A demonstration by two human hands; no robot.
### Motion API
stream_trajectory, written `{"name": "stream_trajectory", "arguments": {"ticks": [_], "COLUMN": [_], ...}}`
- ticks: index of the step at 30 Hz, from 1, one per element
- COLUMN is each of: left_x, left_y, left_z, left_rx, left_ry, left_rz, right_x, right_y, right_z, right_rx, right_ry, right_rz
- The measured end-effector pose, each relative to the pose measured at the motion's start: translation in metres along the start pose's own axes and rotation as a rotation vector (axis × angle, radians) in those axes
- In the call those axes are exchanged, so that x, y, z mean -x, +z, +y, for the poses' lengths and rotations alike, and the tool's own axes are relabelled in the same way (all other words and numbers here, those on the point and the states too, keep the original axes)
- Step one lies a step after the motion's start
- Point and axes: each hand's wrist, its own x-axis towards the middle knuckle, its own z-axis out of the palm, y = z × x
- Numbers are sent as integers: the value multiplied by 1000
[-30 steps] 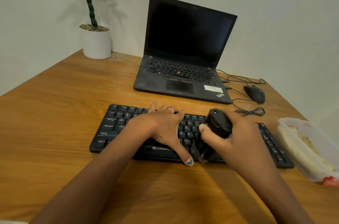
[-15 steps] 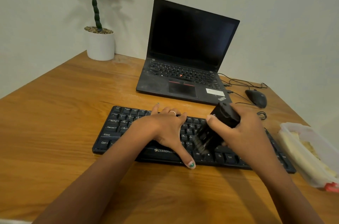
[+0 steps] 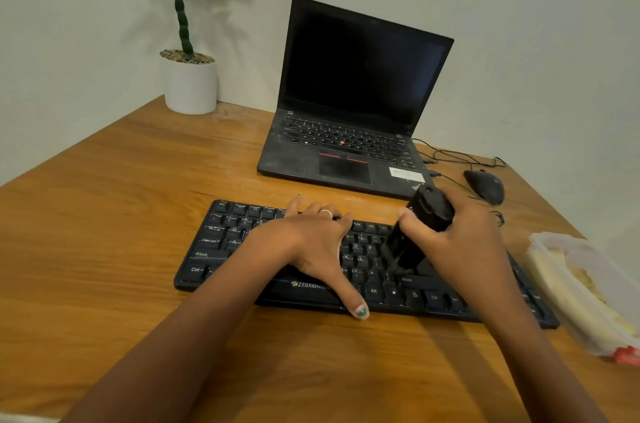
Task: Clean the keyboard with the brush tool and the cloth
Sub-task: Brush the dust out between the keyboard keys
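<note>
Black keyboard (image 3: 242, 242) — white pot (image 3: 190, 87)

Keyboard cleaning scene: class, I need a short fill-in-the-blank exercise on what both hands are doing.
1. The right hand grips the ____, black and tilted.
2. The left hand rests flat on the ____.
3. Behind the keyboard stands an open ____.

Missing words: brush tool; keyboard; laptop.

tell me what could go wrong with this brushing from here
The brush tool is working keys close to the left hand, so bristles may sweep dust onto that hand. Loosened dust could drift toward the open laptop behind the keyboard. The plastic container sits near the right elbow's path.
</note>
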Motion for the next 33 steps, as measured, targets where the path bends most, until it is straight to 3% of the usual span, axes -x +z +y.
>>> {"name": "stream_trajectory", "arguments": {"ticks": [3,7,11,15,19,23,28,31,33], "left_x": [-1,-1,-2,-1,-1,-2,-2,-1,-2], "left_y": [0,2,1,2,1,2,1,1,1], "left_z": [-1,-1,-2,-2,-1,-2,-2,-1,-2], "left_rx": [-6,-6,-15,2,-4,3,0,3,-3], "left_ry": [1,7,7,9,8,10,10,14,15], "left_rz": [2,11,13,16,15,16,17,21,21], "right_x": [2,-2,-1,-7,-5,-11,-8,-15,-17], "right_y": [0,-4,-1,-5,1,0,9,8,10], "right_z": [0,2,-1,-3,-5,-2,-1,1,0], "right_rx": [-117,37,-80,18,-106,43,-86,63,-3], "right_ry": [61,17,67,21,59,7,21,-16,-43], "right_rz": [-100,8,-117,-4,-129,42,-62,54,60]}}
